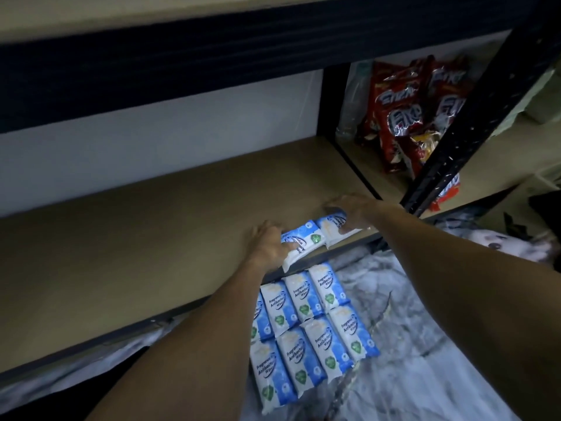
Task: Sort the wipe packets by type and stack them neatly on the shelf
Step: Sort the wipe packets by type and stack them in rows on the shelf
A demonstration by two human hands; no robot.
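Observation:
Two blue and white wipe packets lie side by side at the front edge of the brown shelf board (127,238). My left hand (268,244) grips the left packet (303,240) at its left end. My right hand (353,209) holds the right packet (332,224), fingers curled over its far end. Below the shelf edge, several more wipe packets (306,326) of the same blue and white kind lie in rows on a marbled floor. Part of that group is hidden under the shelf and my left forearm.
A black upright post (473,117) stands at the right of the shelf. Behind it, red snack bags (406,113) and a clear bottle (353,98) fill the neighbouring bay. Another shelf beam (182,65) runs overhead. A pale wall closes the back.

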